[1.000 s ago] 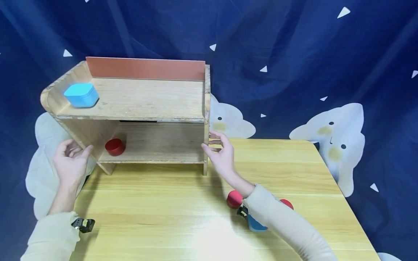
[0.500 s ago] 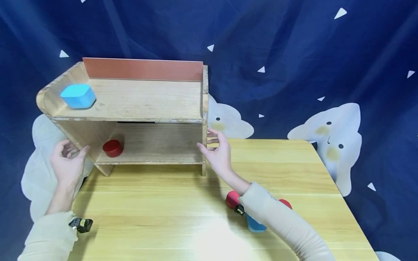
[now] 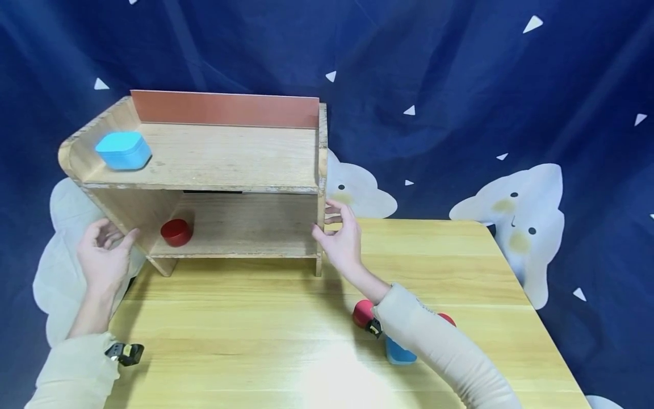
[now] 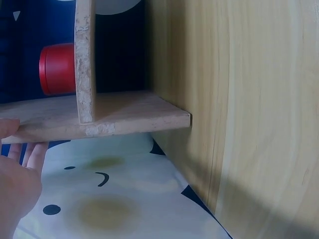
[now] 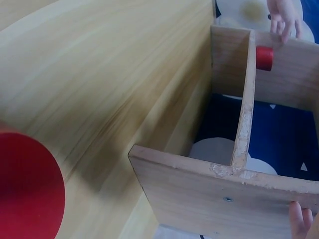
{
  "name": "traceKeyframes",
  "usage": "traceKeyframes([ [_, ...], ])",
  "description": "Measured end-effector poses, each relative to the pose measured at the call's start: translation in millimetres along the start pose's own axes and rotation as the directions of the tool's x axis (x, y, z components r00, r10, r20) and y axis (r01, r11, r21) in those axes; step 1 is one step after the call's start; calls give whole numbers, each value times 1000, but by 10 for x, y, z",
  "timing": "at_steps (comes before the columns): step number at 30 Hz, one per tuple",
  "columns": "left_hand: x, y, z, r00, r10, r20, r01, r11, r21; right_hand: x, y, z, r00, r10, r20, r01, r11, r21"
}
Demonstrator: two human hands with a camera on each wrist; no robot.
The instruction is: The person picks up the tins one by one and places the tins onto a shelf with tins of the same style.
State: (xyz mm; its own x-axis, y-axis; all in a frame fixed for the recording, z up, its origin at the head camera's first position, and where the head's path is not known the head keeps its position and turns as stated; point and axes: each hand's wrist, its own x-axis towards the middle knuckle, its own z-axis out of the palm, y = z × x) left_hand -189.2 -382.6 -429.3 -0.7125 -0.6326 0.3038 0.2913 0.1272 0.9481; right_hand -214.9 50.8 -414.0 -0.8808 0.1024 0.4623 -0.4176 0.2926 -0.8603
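A two-tier wooden shelf (image 3: 230, 156) with a reddish back strip stands on the table. My left hand (image 3: 104, 258) grips its left side panel, thumb at the front edge and fingers on the outer face. At the right side panel, my right hand (image 3: 343, 238) holds on in a similar way, its thumb at the front edge. In the right wrist view, fingertips (image 5: 299, 219) touch that panel's outer face. A light-blue lidded box (image 3: 124, 150) sits at the left of the top tier. Below it, on the lower tier, is a round red container (image 3: 176, 232).
On the wooden table (image 3: 245, 329), a round red container (image 3: 363, 313) and a blue box (image 3: 400, 351) lie beside my right forearm, partly covered by it. Another red object (image 3: 447, 318) peeks out behind the sleeve. A dark-blue curtain (image 3: 434, 74) hangs behind.
The whole head view has shifted slightly, the shelf and background moving a little to the left. Both hands stay at the shelf's side panels, and the right thumb has moved only slightly.
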Motion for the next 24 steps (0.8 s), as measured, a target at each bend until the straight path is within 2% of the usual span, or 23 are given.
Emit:
traceKeyframes([
  [6,-11,-14,-17,1000,18,2,-18,999,49,-13,5,-9,1000,-11,14,11,1000,-9],
  [9,-22,-16,-20,999,35,10,-36,994,108,-14,10,-16,1000,-11,19,11,1000,-3],
  [12,-40,-11,-10,999,28,22,-31,991,129,-17,15,-35,1000,-7,8,7,1000,0],
  [16,-69,0,15,999,25,24,-28,993,115,-16,21,-77,1000,-12,-7,12,1000,6],
  [24,-109,5,81,997,56,46,-59,996,68,-19,27,-169,1000,-13,-19,13,1000,-8],
])
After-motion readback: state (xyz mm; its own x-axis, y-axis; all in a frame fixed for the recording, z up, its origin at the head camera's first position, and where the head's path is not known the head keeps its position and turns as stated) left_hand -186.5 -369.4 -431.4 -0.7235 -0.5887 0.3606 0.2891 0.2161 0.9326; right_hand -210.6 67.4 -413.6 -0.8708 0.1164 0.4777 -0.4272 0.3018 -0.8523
